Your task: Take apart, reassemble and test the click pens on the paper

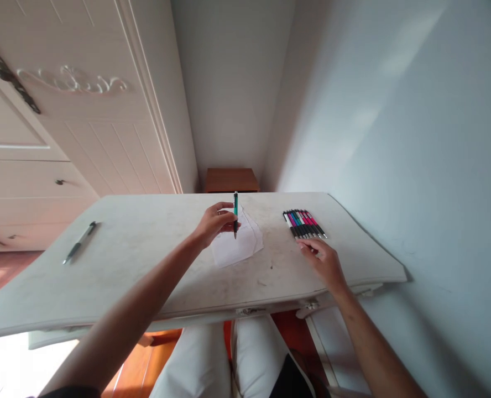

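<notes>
My left hand (214,224) is closed around a teal pen (235,213) held upright, its tip down on a torn sheet of white paper (237,246) in the middle of the white desk (146,260). To the right, my right hand (323,260) lies flat on the desk with fingers stretched out, just in front of a row of several pens (304,224) with pink, teal and white barrels. It holds nothing and its fingertips are close to the row's near ends.
A single dark pen (79,242) lies alone at the desk's left side. A white wardrobe (63,110) stands at the left, a brown bedside table (231,180) behind the desk, a plain wall to the right. My white-trousered legs (224,359) are under the desk's front edge.
</notes>
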Action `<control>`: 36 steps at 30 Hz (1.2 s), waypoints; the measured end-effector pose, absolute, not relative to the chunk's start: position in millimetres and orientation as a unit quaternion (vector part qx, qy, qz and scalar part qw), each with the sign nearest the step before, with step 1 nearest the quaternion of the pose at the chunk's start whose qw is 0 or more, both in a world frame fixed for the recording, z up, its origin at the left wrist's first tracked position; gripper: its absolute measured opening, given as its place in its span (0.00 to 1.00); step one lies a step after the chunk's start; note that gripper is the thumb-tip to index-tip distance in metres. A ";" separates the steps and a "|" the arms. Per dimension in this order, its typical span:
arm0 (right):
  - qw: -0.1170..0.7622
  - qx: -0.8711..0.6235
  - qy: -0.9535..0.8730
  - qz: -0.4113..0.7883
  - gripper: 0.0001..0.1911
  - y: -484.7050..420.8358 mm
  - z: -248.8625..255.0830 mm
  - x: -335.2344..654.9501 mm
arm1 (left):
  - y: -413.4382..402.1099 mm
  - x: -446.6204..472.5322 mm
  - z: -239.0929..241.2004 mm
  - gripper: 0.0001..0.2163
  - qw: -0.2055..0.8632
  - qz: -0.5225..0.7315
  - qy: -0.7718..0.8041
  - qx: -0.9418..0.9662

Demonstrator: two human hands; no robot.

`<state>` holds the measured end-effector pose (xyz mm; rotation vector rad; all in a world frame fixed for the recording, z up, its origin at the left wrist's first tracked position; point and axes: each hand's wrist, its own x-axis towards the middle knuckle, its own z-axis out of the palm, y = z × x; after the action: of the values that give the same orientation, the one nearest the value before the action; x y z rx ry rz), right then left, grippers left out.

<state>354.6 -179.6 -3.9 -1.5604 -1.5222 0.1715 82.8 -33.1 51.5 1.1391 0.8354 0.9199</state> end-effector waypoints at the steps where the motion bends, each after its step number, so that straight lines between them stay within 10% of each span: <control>1: 0.463 -0.626 -0.624 0.071 0.13 -178.6 0.1 349.6 | -30.7 82.4 48.3 0.21 0.676 0.413 0.355 0.497; 36: 0.415 -0.438 -0.561 0.567 0.24 -37.9 34.0 257.9 | -9.1 41.9 21.5 0.17 0.604 0.439 0.354 0.563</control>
<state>257.9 -37.9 34.0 -1.0993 -1.4084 1.4249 41.9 -9.1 21.5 1.3037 0.8193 1.0166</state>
